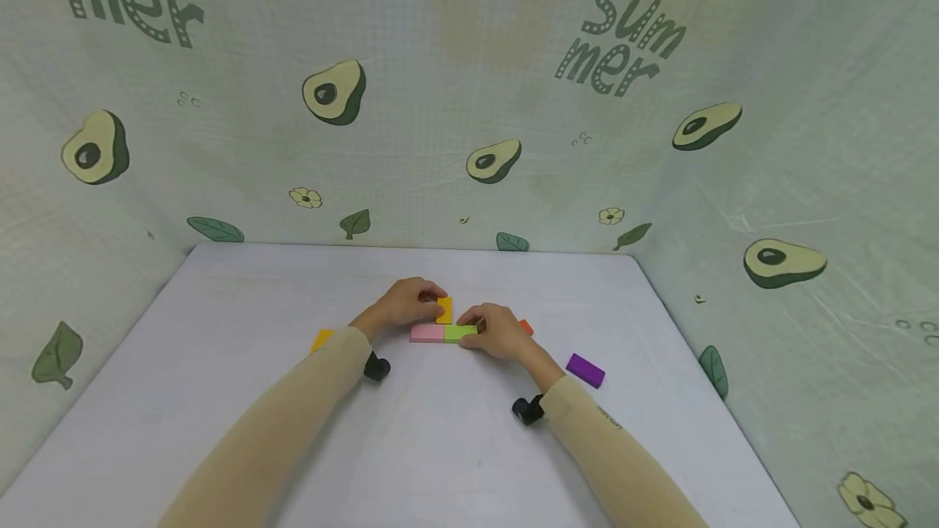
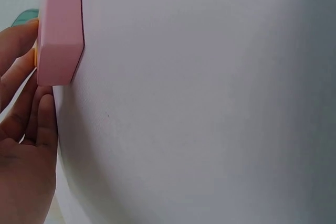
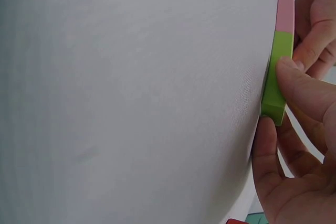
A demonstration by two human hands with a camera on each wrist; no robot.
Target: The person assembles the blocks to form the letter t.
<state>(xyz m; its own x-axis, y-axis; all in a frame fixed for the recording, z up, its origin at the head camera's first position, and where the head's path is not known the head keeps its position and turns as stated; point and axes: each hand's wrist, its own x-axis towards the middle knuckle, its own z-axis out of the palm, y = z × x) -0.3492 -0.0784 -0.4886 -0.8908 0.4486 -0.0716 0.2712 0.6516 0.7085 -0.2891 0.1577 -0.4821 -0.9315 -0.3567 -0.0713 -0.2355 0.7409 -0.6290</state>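
A pink block (image 1: 427, 334) and a light green block (image 1: 456, 334) lie end to end on the white table. My left hand (image 1: 407, 300) pinches a yellow block (image 1: 444, 310), which stands on end just behind where those two meet. In the left wrist view the pink block (image 2: 62, 30) hides most of the yellow one. My right hand (image 1: 502, 332) holds the green block at its right end. The right wrist view shows the thumb on the face of the green block (image 3: 275, 90) and other fingers around its end and back.
Partly behind the right hand lies an orange-red block (image 1: 526, 327). A purple block (image 1: 585, 370) rests farther right, beside the right forearm. Another yellow block (image 1: 321, 339) shows past the left sleeve. Patterned cloth (image 1: 411, 186) rises along the table's back and sides.
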